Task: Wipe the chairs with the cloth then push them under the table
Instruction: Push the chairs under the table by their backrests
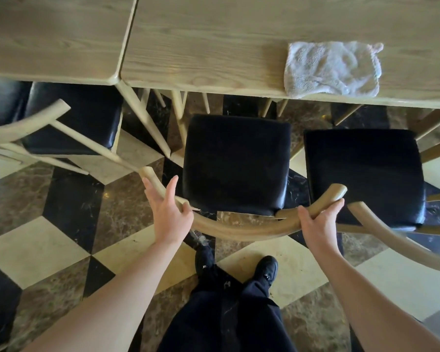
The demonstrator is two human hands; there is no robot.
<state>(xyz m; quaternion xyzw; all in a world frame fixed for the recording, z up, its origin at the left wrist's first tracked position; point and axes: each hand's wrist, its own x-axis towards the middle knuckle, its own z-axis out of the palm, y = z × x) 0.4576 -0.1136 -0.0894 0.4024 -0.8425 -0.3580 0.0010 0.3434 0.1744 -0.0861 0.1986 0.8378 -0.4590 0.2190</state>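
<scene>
Left hand: my left hand (168,214) is gripping the left end of the curved pale-wood backrest (241,226) of the middle chair, thumb hooked over the rail on the seat side and fingers stretched up along its outer edge.
Right hand: my right hand (318,221) is clasping the right end of the same rail, thumb over the top and fingers wrapping beneath it.
Middle chair: I am seeing its square black padded seat (236,163) standing in front of the surface, its front edge close to the surface's near rim but not under it.
Right chair: a second black-seated wooden chair (363,174) is sitting just beside the middle one, its curved back rail nearly touching the end I am holding with my right hand.
Left chair: a third black-seated wooden chair (71,118) is standing partly tucked beneath the left surface, turned at an angle.
Cloth: the crumpled pale grey terry cloth (332,69) is lying on the light-wood surface (214,41), at its near edge, above the gap between the middle and right chairs; neither hand is touching it.
Surfaces: I am looking at two light-wood tops butting side by side.
Floor: a checked stone floor (36,252) of cream, black and brown tiles is spreading below, with my dark trousers and black shoes (266,269) standing behind the middle chair.
</scene>
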